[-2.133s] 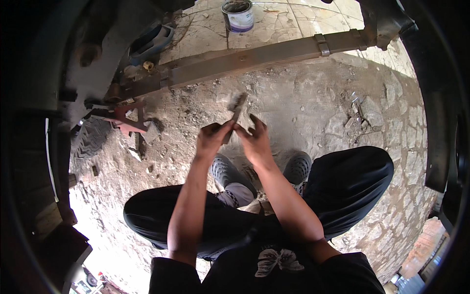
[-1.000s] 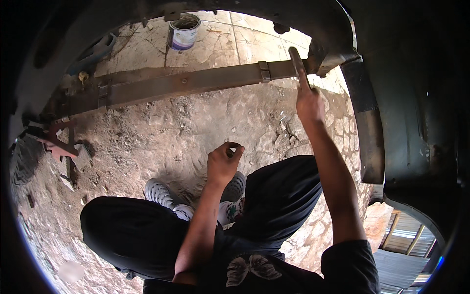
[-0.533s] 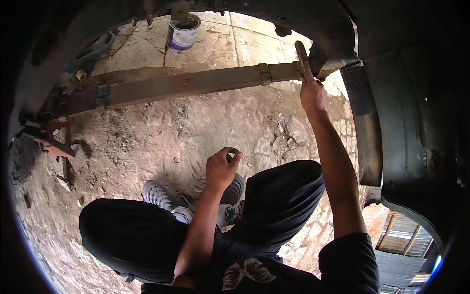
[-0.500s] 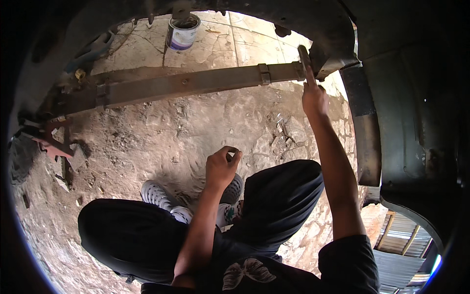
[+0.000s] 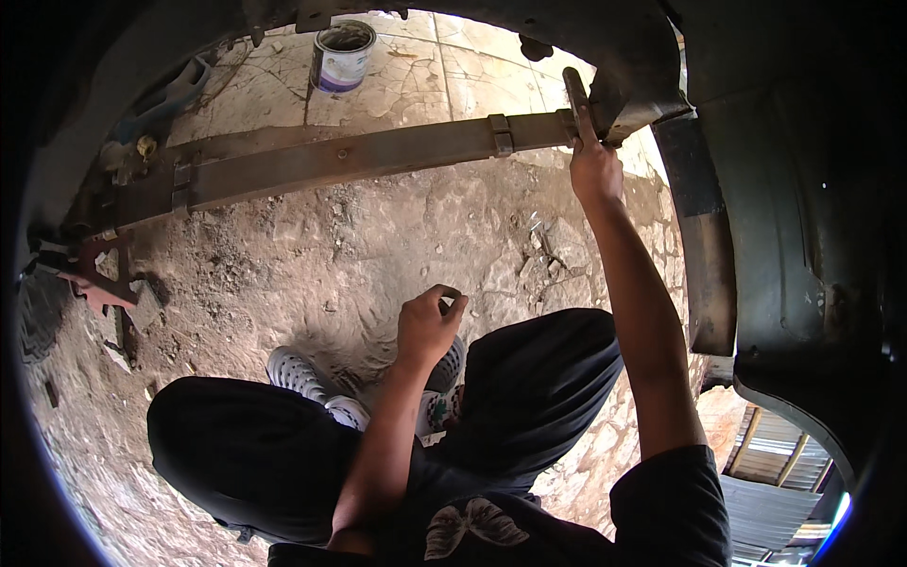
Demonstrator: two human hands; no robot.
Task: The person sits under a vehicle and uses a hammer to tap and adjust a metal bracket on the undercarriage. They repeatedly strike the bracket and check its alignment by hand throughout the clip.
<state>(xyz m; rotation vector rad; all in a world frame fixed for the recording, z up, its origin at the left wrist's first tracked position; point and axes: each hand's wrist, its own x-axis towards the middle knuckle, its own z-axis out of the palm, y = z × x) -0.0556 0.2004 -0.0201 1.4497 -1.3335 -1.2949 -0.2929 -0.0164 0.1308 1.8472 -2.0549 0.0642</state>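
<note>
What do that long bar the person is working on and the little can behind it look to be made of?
The long bar looks like stacked flat steel strips, dull brown and rusty, bound by metal clips. The right hand holds a dark tool, probably metal, against its end. The can seems thin sheet metal, with a pale wrapper and a grimy rim.

Right hand (image 5: 593, 172) raised, grip closed on a dark metal tool (image 5: 576, 99) set against the right end of the rusty leaf spring (image 5: 378, 159), left hand (image 5: 427, 326) loosely curled above black-trousered knees, 1 paint can (image 5: 341, 57) on the cracked stone floor (image 5: 378, 246) beyond.
</note>
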